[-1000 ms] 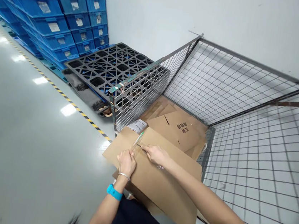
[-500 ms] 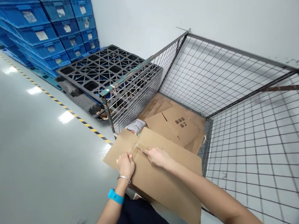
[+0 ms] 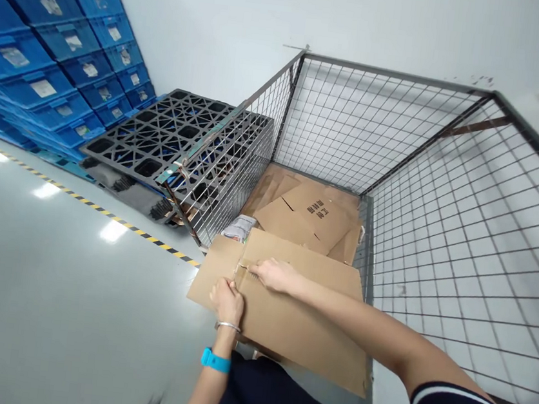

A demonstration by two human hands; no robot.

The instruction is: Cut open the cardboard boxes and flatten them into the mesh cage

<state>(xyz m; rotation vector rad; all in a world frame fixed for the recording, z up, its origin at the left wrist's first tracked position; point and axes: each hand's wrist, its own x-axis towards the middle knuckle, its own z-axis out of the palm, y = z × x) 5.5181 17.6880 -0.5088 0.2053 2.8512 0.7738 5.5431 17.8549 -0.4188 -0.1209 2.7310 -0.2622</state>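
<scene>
A flattened cardboard box (image 3: 304,323) lies in front of me, with a seam running between its narrow left flap and its wide panel. Strips that look like clear tape show along this seam. My left hand (image 3: 227,301) is closed at the near end of the seam, gripping the cardboard there. Over the wide panel, my right hand (image 3: 273,274) is closed around a small thin tool whose narrow tip points left at the seam. Most of that tool is hidden by the fingers, so its kind cannot be made out.
A wire mesh cage (image 3: 356,121) surrounds more flattened cardboard (image 3: 296,221) with dark printing. Beside the flap lies a bundle of whitish cloth or paper (image 3: 239,227). Left of the cage are black plastic pallets (image 3: 175,133) and stacked blue crates (image 3: 47,60). Striped tape (image 3: 125,222) marks the floor.
The view has shifted slightly, so the cage and crates sit further left. Both hands keep their hold, and the right hand has moved only slightly along the seam.
</scene>
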